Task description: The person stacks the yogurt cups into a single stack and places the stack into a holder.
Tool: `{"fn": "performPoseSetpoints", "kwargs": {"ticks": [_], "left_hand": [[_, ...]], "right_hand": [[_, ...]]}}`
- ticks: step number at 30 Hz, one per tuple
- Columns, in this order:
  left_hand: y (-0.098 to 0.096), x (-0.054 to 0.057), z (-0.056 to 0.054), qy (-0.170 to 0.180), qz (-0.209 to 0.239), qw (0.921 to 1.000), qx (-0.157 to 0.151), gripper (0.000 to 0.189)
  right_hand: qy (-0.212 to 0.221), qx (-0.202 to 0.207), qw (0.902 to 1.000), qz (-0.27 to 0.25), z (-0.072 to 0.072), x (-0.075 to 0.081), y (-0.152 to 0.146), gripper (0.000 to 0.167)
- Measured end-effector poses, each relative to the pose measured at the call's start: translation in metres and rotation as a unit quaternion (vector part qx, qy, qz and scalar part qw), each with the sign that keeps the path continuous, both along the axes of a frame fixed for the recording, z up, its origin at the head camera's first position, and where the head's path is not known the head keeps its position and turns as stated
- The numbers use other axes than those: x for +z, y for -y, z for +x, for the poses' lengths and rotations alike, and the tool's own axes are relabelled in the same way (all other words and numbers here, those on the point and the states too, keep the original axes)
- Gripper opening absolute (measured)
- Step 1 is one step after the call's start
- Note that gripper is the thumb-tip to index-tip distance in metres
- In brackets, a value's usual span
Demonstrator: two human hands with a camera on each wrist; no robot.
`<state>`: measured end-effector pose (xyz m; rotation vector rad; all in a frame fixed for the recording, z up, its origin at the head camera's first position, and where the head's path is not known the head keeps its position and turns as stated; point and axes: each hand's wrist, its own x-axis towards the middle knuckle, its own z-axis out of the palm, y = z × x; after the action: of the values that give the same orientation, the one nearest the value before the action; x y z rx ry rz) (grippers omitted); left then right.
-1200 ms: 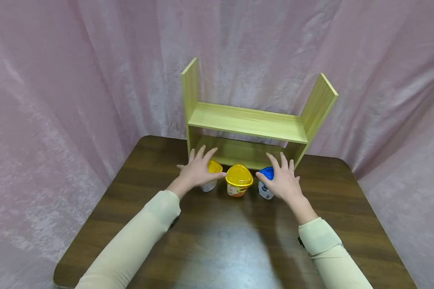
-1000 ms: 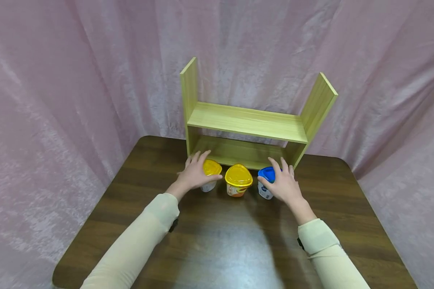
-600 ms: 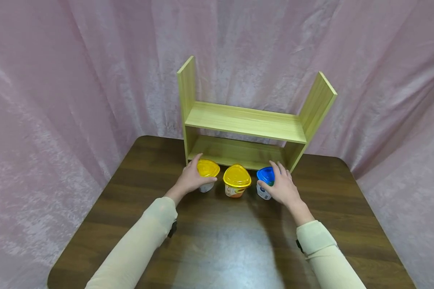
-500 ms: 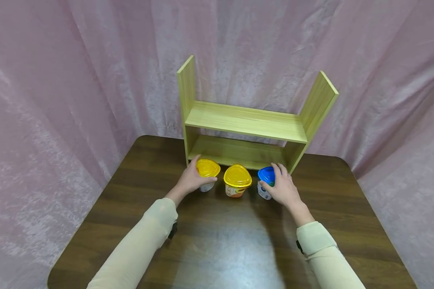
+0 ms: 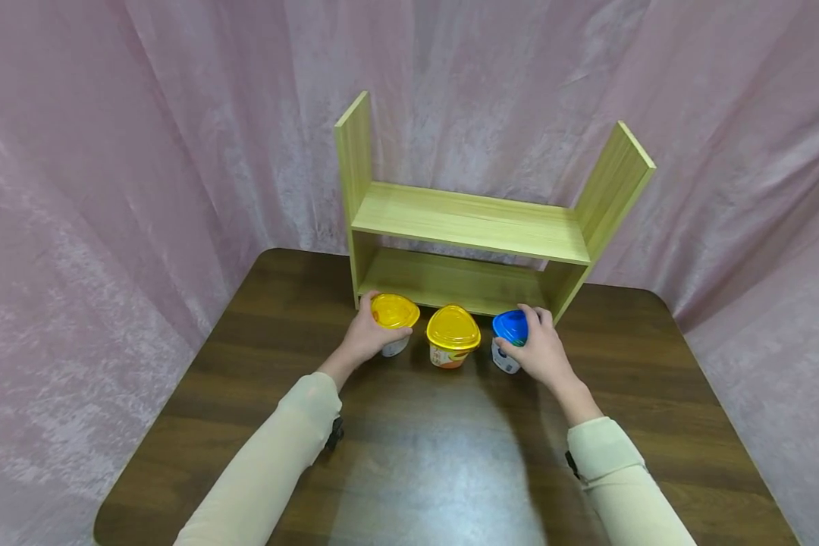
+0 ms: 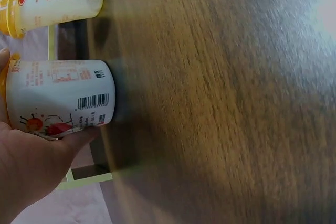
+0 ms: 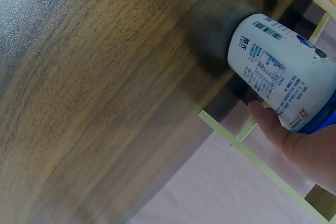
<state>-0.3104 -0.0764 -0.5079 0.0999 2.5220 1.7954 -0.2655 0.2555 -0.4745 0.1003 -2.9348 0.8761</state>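
While the L hand [image 5: 367, 334] grips the left yellow-lidded tub [image 5: 395, 310], thumb by the near lid edge, the R hand [image 5: 543, 354] grasps the blue-lidded tub [image 5: 509, 327] similarly; the middle yellow-lidded tub [image 5: 453, 329] stands between, untouched. All 3 are upright at the table [image 5: 437, 462], just in front of the shelf unit [image 5: 471, 221]; can't tell if the held two are slightly off it. Prob. fairly light, wt. depending on contents; walls likely thin plastic, may dent if squeezed. Glossy lids look slippery, might pop, so best hold = opp. sides, just under the rim.
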Motion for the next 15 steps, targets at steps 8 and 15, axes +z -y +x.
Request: {"fn": "performPoseSetpoints", "kwargs": {"ticks": [8,15], "left_hand": [[0.0014,-0.0038,-0.0002,-0.006,-0.011,0.9999,-0.002,0.107],[0.0016,-0.006,-0.0013,-0.017,-0.01,0.9998,0.003,0.109]], "right_hand": [[0.025,0.002,0.9995,-0.02,0.0009,-0.0001,0.0008,0.087],[0.033,0.009,0.9994,-0.008,-0.0013,0.0014,-0.0013,0.089]]}}
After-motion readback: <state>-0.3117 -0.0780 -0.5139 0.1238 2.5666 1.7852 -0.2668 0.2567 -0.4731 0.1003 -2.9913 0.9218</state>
